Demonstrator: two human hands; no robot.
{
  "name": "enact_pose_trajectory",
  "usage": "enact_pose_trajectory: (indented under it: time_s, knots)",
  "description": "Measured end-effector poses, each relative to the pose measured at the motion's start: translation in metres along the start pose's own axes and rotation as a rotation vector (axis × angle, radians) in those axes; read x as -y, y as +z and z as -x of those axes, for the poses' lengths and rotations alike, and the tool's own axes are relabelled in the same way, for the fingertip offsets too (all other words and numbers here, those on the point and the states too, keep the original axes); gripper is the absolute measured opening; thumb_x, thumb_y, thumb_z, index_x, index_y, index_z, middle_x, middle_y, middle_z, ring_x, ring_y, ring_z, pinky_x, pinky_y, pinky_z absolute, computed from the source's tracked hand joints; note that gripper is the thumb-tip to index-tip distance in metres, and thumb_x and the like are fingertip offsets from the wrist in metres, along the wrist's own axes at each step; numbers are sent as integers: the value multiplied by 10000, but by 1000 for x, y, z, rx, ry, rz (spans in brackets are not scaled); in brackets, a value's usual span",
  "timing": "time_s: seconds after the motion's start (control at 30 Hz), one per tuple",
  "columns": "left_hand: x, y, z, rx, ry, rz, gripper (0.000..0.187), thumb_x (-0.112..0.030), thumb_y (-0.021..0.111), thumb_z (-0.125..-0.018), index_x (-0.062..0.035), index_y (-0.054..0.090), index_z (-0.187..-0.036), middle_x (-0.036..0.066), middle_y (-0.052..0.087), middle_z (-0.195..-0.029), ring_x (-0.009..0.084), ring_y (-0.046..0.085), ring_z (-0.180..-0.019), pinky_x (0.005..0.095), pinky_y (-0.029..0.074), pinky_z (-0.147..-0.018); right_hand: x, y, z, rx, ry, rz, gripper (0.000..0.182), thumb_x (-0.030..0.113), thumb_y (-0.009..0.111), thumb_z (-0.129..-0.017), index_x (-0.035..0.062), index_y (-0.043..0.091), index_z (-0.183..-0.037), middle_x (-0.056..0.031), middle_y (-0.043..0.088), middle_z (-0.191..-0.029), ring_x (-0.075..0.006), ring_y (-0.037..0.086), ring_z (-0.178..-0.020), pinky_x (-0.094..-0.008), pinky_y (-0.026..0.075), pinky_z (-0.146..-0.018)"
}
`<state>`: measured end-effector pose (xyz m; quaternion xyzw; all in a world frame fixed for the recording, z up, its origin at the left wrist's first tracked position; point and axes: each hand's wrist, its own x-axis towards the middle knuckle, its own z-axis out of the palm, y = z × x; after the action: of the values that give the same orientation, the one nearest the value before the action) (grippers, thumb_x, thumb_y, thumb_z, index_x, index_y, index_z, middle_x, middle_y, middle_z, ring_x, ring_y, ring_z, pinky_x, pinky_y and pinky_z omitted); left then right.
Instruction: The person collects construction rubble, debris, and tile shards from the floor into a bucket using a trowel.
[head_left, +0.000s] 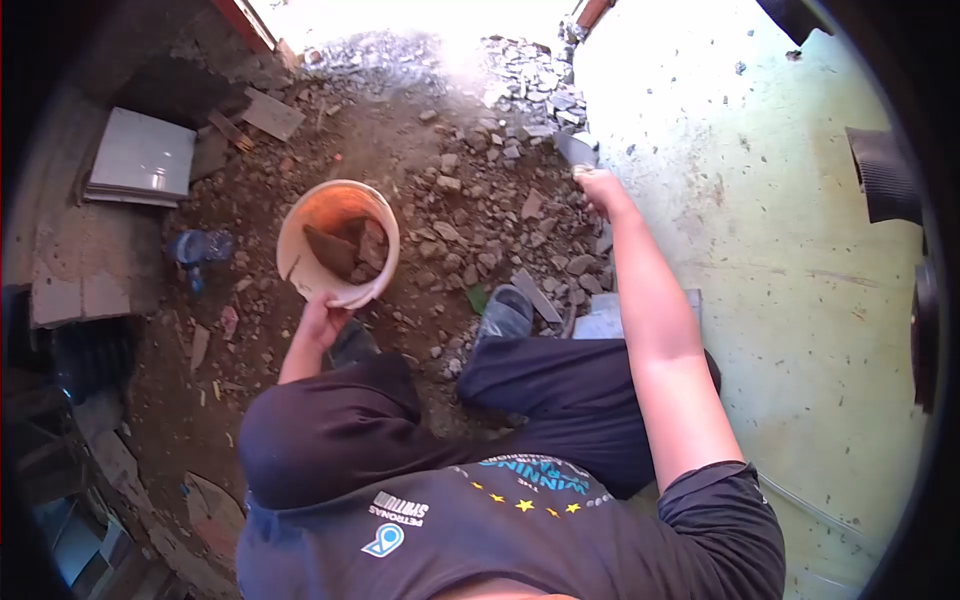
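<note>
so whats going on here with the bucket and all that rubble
A person crouches on a dirt floor strewn with broken rubble. The left hand grips the near rim of an orange bucket, which holds a few brownish chunks. The right hand reaches out beside the pale wall and holds a grey flat piece, maybe a tool or tile shard. A plastic bottle and stacked tiles lie to the left.

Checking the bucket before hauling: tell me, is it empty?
No, the bucket held by the left hand has broken brick pieces inside.
</note>
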<state>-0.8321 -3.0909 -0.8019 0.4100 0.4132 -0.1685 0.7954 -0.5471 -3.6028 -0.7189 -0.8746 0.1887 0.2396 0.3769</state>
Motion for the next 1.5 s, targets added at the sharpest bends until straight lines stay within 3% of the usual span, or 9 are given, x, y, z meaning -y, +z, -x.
enact_pose_trajectory:
  time_s: [0.1,0.23,0.3,0.37,0.53,0.67,0.83,1.3,1.5]
  knots:
    - [9,-16,-18,5,21,17,183,-188,488,-883,-41,549,-973,107,640,-980,237,662,-869,360,569,-815,-142,9,-115,-24,130,387,292,301,526,-943,65,699,-932,-84,631,-659,-226,571,-458,-395,426,-412]
    - [11,-14,-12,-2,10,14,177,-191,489,-887,-43,544,-966,97,641,-972,231,662,-873,357,572,-816,-185,55,-46,166,154,735,285,221,577,-853,29,713,-1015,-200,725,-1002,-311,738,-812,-429,580,-653]
    - [10,-10,-10,-17,38,14,214,-200,480,-891,-24,548,-993,106,641,-964,229,674,-860,364,595,-775,-176,90,6,-382,62,526,251,191,587,-827,13,701,-962,-195,727,-915,-298,727,-752,-406,563,-657]
    - [10,-7,-13,-26,49,41,216,-199,480,-893,-24,548,-1000,105,642,-971,230,676,-856,362,595,-773,-203,113,-50,-456,135,181,219,173,591,-801,-5,673,-900,-198,707,-828,-307,696,-650,-419,532,-593]
    - [5,-2,-1,-6,19,14,203,-195,484,-902,-33,556,-1002,102,654,-965,220,679,-854,347,589,-771,-172,97,-68,-301,133,25,206,175,558,-797,0,647,-859,-160,649,-656,-293,613,-507,-425,475,-503]
    - [10,-5,-3,-1,39,-28,197,-203,484,-915,-36,565,-980,103,652,-982,217,669,-871,351,574,-801,-131,107,-22,-255,214,214,336,218,567,-802,-68,684,-934,-329,656,-1068,-451,630,-1061,-478,500,-894]
    - [11,-12,-17,20,41,-19,247,-195,483,-914,-12,568,-1056,116,655,-1030,227,677,-908,356,589,-792,-77,132,24,-175,213,-173,245,135,540,-784,-79,622,-868,-345,665,-929,-445,656,-999,-484,505,-860]
    - [9,-8,-4,-9,47,-19,248,-209,491,-929,-22,571,-1071,100,646,-1048,205,664,-917,345,580,-805,-35,170,107,-88,-309,204,325,281,585,-869,17,592,-1059,-301,661,-1016,-481,621,-995,-547,477,-883]
    - [23,-9,-7,35,37,35,260,-219,490,-935,-18,572,-1078,104,661,-1021,200,672,-861,330,588,-751,-99,93,61,-417,236,240,337,270,599,-840,-17,708,-978,-277,670,-1105,-429,632,-1080,-477,492,-930]
